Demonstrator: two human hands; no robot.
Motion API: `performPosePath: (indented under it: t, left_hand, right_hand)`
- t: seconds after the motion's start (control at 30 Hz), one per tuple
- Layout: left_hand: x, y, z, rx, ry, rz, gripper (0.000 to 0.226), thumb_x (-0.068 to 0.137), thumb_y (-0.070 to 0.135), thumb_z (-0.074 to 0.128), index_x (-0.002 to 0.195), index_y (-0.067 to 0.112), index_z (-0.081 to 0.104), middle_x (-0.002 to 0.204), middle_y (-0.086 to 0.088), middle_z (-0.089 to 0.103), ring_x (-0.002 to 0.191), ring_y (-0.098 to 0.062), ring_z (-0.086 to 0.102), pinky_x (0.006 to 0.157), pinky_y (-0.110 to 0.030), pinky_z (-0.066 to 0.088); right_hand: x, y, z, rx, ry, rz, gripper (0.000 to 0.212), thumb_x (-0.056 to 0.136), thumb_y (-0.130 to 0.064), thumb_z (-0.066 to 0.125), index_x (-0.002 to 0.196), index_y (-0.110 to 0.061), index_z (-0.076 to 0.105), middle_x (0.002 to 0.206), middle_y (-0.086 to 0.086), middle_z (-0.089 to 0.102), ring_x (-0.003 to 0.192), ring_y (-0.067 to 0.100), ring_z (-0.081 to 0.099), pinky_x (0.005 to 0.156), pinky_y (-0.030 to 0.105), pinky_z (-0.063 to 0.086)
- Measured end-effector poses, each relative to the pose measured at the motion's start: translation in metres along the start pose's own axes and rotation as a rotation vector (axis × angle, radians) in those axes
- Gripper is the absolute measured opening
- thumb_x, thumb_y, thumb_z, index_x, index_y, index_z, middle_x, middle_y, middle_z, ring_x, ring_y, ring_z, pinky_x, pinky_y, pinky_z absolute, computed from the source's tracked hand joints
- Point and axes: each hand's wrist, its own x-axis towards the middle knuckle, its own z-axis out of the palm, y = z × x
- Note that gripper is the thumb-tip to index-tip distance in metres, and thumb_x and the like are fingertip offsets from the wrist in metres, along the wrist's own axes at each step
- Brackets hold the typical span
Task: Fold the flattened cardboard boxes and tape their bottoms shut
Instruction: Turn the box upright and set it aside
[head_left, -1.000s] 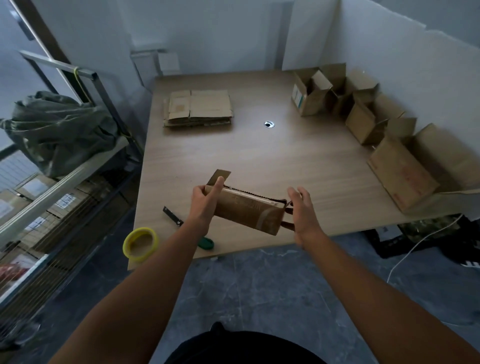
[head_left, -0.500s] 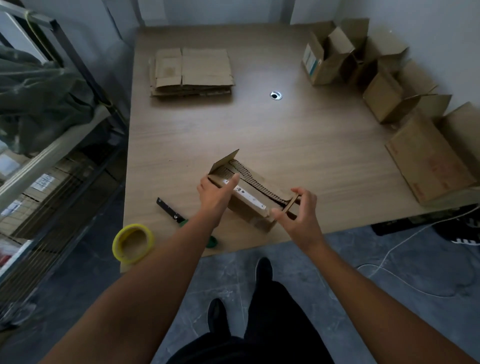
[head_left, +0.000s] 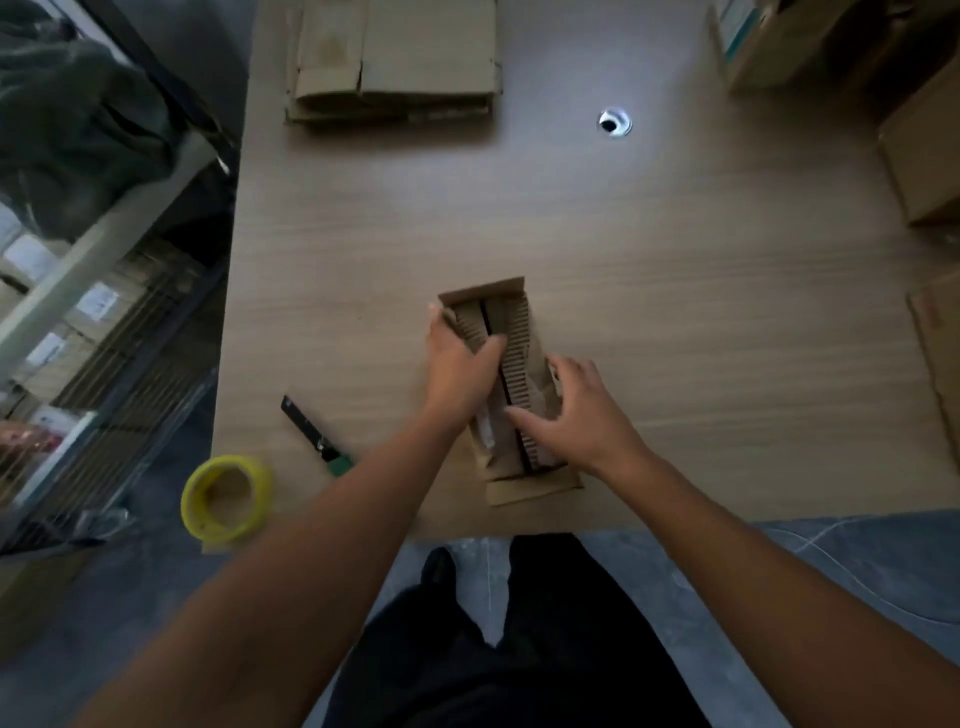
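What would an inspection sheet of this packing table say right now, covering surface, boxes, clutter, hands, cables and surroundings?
Surface: wooden table with a metal-rimmed cable hole.
Job's things: cardboard box lying near the front edge, flaps nearly closed with a dark gap between; stack of flattened boxes at the far side; yellow tape roll and utility knife at front left; folded boxes along the right.
Clutter: nothing seen.
Hands: left hand grips the box's left side, thumb on a flap; right hand lies spread on the right flap.
Cables: thin pale line on the floor, probably a cable.
Surroundings: shelf rack with labelled packages and a green bag at left.
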Motion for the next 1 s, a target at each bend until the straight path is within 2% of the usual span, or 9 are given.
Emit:
performPosePath:
  t: [0.1,0.2,0.3,0.37,0.53,0.67,0.73,0.87,1.0]
  left_hand:
    - [0.006,0.006,-0.002,-0.121,-0.091,-0.091,0.091,0.085,0.043,0.055,0.162,0.027,0.009,0.152,-0.012,0.046,0.132,-0.033,0.05,0.115,-0.046,0.038]
    - [0.014,-0.005,-0.013,-0.186,-0.164,-0.058,0.073,0.084,0.042,0.049,0.154,0.027,0.034,0.139,-0.007,0.057,0.123,-0.027,0.057,0.107,-0.048,0.046]
    - [0.006,0.0,-0.03,-0.112,-0.177,0.029,0.021,0.102,0.017,0.042,0.108,0.019,0.061,0.099,0.004,0.064,0.095,-0.008,0.059,0.084,-0.016,0.046]
    - [0.006,-0.003,-0.039,-0.05,-0.163,0.042,0.026,0.106,0.018,0.042,0.088,0.026,0.059,0.08,0.007,0.06,0.075,-0.007,0.058,0.075,-0.026,0.047]
    - [0.016,-0.029,-0.052,0.038,-0.196,0.023,0.037,0.103,0.05,0.048,0.109,0.017,0.063,0.103,-0.009,0.069,0.093,-0.025,0.068,0.082,-0.05,0.06]
    - [0.02,-0.033,-0.055,-0.005,-0.26,-0.035,0.04,0.104,0.05,0.047,0.109,0.013,0.063,0.1,-0.009,0.068,0.093,-0.026,0.067,0.081,-0.052,0.061]
    - [0.018,-0.032,-0.055,-0.018,-0.261,-0.039,0.04,0.105,0.048,0.047,0.109,0.012,0.063,0.099,-0.01,0.067,0.094,-0.028,0.066,0.081,-0.05,0.06]
    - [-0.002,-0.024,-0.064,-0.017,-0.224,0.005,0.042,0.104,0.049,0.046,0.121,0.012,0.058,0.108,-0.006,0.065,0.101,-0.026,0.064,0.088,-0.048,0.058]
    - [-0.033,-0.018,-0.068,0.03,-0.296,0.058,0.048,0.102,0.041,0.056,0.138,0.012,0.045,0.118,-0.005,0.059,0.108,-0.024,0.061,0.088,-0.042,0.058]
  right_hand:
    - [0.009,-0.011,0.005,-0.108,-0.022,0.028,0.104,0.07,-0.079,0.067,0.144,-0.014,0.036,0.136,0.005,0.042,0.125,0.024,0.049,0.101,0.046,0.05]
    - [0.01,-0.011,0.004,-0.071,-0.043,0.02,0.094,0.081,-0.077,0.057,0.148,-0.015,0.034,0.14,0.004,0.037,0.128,0.023,0.048,0.102,0.044,0.05]
    - [0.009,-0.006,0.004,-0.148,-0.02,0.034,0.096,0.084,-0.07,0.063,0.151,-0.01,0.028,0.146,0.008,0.032,0.134,0.028,0.045,0.107,0.043,0.046]
    - [0.005,-0.007,0.009,-0.161,0.014,0.048,0.105,0.084,-0.061,0.071,0.156,-0.008,0.018,0.15,0.011,0.026,0.135,0.031,0.043,0.109,0.042,0.045]
    - [-0.001,-0.009,0.013,-0.001,0.178,0.03,0.066,0.097,-0.037,0.06,0.153,-0.014,0.033,0.144,0.006,0.044,0.123,0.022,0.053,0.104,0.039,0.047]
    - [-0.007,0.009,0.006,0.296,0.223,0.09,0.023,0.104,-0.03,0.049,0.118,-0.018,0.063,0.1,-0.003,0.065,0.086,0.006,0.058,0.079,0.03,0.045]
    - [-0.005,0.026,0.0,0.369,0.212,0.189,0.028,0.101,-0.038,0.051,0.095,-0.014,0.063,0.081,-0.001,0.056,0.075,0.01,0.05,0.074,0.036,0.043]
    - [-0.011,0.035,0.001,0.387,0.211,0.299,0.03,0.104,-0.041,0.051,0.103,-0.014,0.066,0.098,0.001,0.07,0.096,0.019,0.063,0.089,0.038,0.05]
    - [-0.022,0.019,0.006,0.352,0.306,0.31,0.04,0.106,-0.038,0.048,0.091,-0.002,0.06,0.08,0.009,0.06,0.076,0.023,0.055,0.07,0.037,0.044]
